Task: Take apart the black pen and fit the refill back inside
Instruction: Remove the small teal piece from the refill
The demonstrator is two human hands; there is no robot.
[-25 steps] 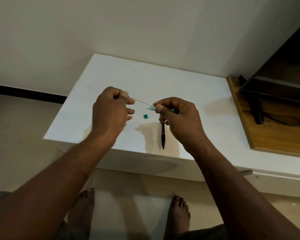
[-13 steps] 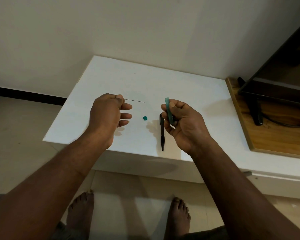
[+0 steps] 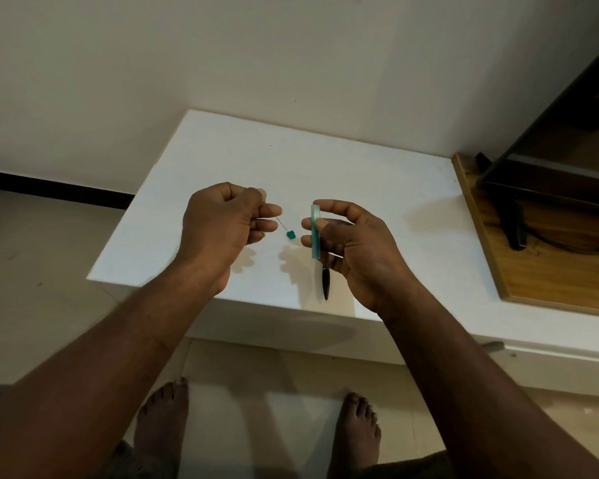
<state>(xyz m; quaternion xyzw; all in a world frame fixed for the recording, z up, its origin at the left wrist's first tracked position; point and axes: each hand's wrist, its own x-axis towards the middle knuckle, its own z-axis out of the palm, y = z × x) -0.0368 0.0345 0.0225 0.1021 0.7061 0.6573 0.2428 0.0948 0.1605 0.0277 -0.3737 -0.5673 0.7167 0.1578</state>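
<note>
Open tabletop (image 3: pixel 325 160) behind; green cap (image 3: pixel 291 234), perhaps, and pen (image 3: pixel 325 281) obstruct front.

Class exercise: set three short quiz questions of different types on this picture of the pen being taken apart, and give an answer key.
1. True or false: the black pen lies on the white table.
2. What does the right hand hold? A) a spoon B) a teal tube C) a coin
3. Fill in: the thin rod is pinched by the ___ hand.
Key: 1 true; 2 B; 3 the left hand.
</note>
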